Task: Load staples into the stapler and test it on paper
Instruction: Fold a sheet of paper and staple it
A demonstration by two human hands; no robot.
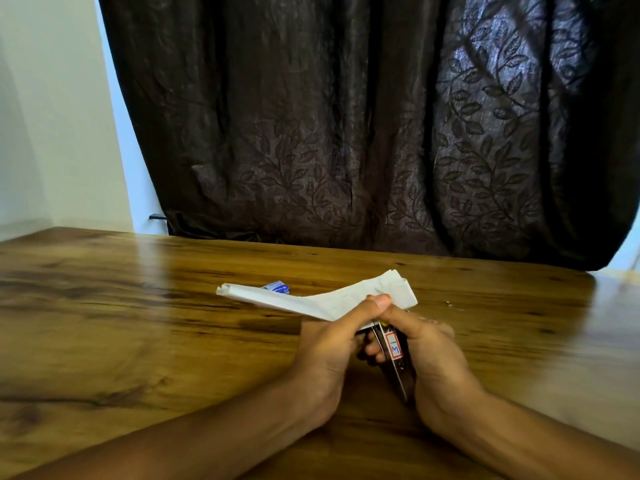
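Note:
A dark stapler (398, 362) with a white, red-framed label lies between my two hands just above the wooden table (138, 323). My right hand (433, 351) wraps around it from the right. A folded white paper (304, 299) sticks out to the left and up from the stapler's front end. My left hand (332, 344) holds that paper, thumb pressed on top of it near the stapler's mouth. The stapler's jaw is hidden by my fingers.
A small blue and white staple box (278, 287) lies on the table just behind the paper. A few tiny loose bits (450, 304) lie to the right. A dark leaf-patterned curtain (346, 133) hangs behind the table's far edge.

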